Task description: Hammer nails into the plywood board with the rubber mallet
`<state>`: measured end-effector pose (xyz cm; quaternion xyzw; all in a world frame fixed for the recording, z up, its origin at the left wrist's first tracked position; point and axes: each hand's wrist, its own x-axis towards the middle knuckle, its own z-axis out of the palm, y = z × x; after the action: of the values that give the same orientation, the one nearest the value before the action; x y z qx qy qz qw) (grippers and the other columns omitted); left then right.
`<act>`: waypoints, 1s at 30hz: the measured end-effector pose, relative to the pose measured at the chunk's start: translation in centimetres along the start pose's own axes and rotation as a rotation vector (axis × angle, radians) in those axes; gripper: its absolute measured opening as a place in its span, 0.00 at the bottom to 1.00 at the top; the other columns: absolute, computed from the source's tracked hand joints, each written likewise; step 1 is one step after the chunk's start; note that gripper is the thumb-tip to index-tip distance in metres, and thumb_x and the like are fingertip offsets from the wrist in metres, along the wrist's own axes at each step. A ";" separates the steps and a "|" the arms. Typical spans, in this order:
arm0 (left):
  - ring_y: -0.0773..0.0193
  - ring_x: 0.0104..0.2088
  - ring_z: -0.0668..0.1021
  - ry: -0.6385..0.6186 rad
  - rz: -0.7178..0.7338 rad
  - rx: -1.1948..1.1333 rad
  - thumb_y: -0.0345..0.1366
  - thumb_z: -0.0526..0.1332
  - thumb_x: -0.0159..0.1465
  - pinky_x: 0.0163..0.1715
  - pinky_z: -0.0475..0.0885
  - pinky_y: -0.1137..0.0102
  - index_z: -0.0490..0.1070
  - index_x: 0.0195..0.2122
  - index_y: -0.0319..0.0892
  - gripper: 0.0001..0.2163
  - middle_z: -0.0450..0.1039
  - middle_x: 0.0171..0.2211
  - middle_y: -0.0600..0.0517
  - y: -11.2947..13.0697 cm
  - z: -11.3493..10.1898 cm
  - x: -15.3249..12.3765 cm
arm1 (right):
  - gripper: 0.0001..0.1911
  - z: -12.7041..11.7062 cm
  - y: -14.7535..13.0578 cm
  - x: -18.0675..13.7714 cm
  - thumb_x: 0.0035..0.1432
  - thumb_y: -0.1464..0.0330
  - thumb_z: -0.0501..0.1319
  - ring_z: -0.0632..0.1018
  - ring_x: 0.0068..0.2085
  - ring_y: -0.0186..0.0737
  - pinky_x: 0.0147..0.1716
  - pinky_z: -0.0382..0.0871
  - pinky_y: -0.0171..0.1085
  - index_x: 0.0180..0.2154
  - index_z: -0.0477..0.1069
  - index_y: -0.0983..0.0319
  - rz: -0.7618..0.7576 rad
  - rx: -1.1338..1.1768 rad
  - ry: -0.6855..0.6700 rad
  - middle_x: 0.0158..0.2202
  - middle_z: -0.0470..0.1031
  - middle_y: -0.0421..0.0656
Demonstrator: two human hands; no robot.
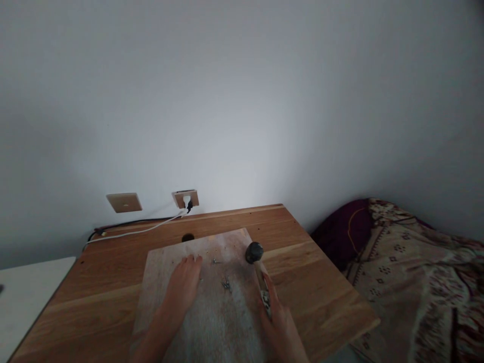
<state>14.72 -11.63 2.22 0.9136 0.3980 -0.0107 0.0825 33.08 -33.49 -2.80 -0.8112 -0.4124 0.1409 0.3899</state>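
Observation:
A pale wooden board (212, 317) lies on the table. My left hand (185, 277) rests palm down on its left part, fingers stretched forward and nothing seen in them. With my right hand (278, 317) I grip the handle of a hammer (254, 252), which has a dark, rounded head and a light handle with a patterned grip. The hammer head is over the board's upper right edge; whether it touches the board I cannot tell. A small pile of nails (227, 285) lies between my hands, and a few more nails (215, 261) sit farther up the board.
The wooden table (302, 272) stands against a pale wall. A white cable (139, 232) and a black one run along its back edge to a wall socket (186, 199). Patterned bedding (401, 282) lies to the right, a white surface (30, 292) to the left.

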 end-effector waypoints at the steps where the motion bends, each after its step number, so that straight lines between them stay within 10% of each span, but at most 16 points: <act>1: 0.49 0.51 0.78 -0.011 0.005 0.001 0.19 0.50 0.64 0.52 0.73 0.58 0.73 0.55 0.35 0.21 0.76 0.48 0.39 0.1 -0.2 0.1 | 0.31 0.2 0.2 -0.1 0.71 0.64 0.47 0.70 0.67 0.48 0.64 0.66 0.49 0.73 0.52 0.60 -0.009 -0.005 0.003 0.67 0.68 0.52; 20: 0.61 0.42 0.79 0.166 0.233 -0.551 0.24 0.56 0.62 0.45 0.74 0.67 0.79 0.42 0.42 0.14 0.76 0.42 0.46 -0.6 -0.9 4.8 | 0.32 -1.0 -1.1 -0.1 0.69 0.61 0.49 0.78 0.60 0.52 0.56 0.74 0.45 0.71 0.55 0.62 0.140 0.077 -0.066 0.62 0.75 0.52; 30: 0.61 0.38 0.78 -0.087 0.187 -0.401 0.20 0.55 0.54 0.40 0.69 0.70 0.74 0.33 0.44 0.14 0.75 0.35 0.51 -1.5 -0.5 0.2 | 0.31 -0.8 -0.8 -0.2 0.68 0.62 0.50 0.78 0.60 0.54 0.56 0.73 0.49 0.70 0.58 0.61 0.115 0.081 -0.035 0.61 0.76 0.52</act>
<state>13.73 -10.38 2.43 0.9106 0.3016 0.0371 0.2802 32.95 -33.72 -1.66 -0.8146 -0.3658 0.1939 0.4063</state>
